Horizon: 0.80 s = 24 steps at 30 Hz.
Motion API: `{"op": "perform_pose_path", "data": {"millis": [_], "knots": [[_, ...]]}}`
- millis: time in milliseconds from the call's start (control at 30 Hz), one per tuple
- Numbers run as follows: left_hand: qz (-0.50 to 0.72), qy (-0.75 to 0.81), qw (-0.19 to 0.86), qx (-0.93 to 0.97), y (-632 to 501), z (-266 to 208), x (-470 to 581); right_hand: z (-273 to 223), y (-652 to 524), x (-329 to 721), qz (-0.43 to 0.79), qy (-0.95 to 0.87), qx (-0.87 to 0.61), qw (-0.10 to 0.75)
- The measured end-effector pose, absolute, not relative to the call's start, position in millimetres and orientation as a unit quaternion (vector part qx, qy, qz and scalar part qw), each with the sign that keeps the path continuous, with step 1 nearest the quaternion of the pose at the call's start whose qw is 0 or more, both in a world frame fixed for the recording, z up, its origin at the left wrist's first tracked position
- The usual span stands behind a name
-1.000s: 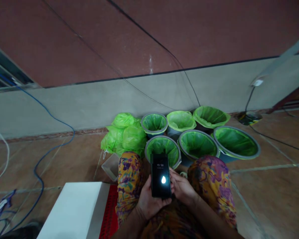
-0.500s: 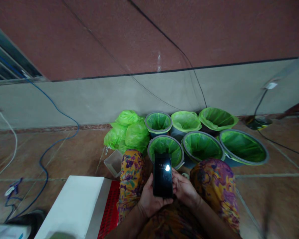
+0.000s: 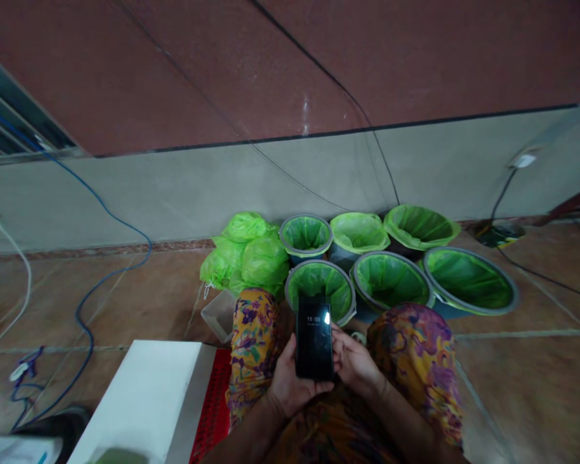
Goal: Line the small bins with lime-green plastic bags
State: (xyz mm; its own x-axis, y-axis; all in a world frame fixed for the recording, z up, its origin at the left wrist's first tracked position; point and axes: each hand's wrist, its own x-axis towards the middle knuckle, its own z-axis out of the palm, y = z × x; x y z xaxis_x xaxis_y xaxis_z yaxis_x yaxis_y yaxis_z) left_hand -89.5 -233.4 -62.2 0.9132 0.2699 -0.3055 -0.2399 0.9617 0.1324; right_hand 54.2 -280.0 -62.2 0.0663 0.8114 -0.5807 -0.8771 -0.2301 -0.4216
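Note:
A black smartphone (image 3: pixel 314 351) lies upright between my hands over my lap, its dark screen showing the time and a bright reflection. My left hand (image 3: pixel 292 380) is closed round its left side and lower edge. Along the phone's right edge rests my right hand (image 3: pixel 357 364), its fingers curled against the side and partly hidden. Just beyond the phone stands a grey bin (image 3: pixel 352 303) with a green liner, the nearest of several lined bins in two rows. My knees in patterned trousers (image 3: pixel 254 348) flank both hands.
Green filled bags (image 3: pixel 265 261) are heaped against the wall, left of the bins. A clear plastic tub (image 3: pixel 217 316) sits by my left knee. Nearer are a white box (image 3: pixel 145 393) and a red crate (image 3: pixel 212 403). A blue cable (image 3: pixel 84 299) trails across the tiled floor (image 3: pixel 169 290).
The view has shifted slightly. The bright reflection on the phone's screen has narrowed and moved toward its right edge. Both hands keep their hold.

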Motion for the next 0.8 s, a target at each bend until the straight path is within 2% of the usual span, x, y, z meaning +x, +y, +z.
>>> {"op": "perform_pose_path", "data": {"millis": [800], "knots": [[0.128, 0.183, 0.974, 0.04, -232, -74, -91, -65, -277, 50, 0.659, 0.035, -0.418, 0.625]]}}
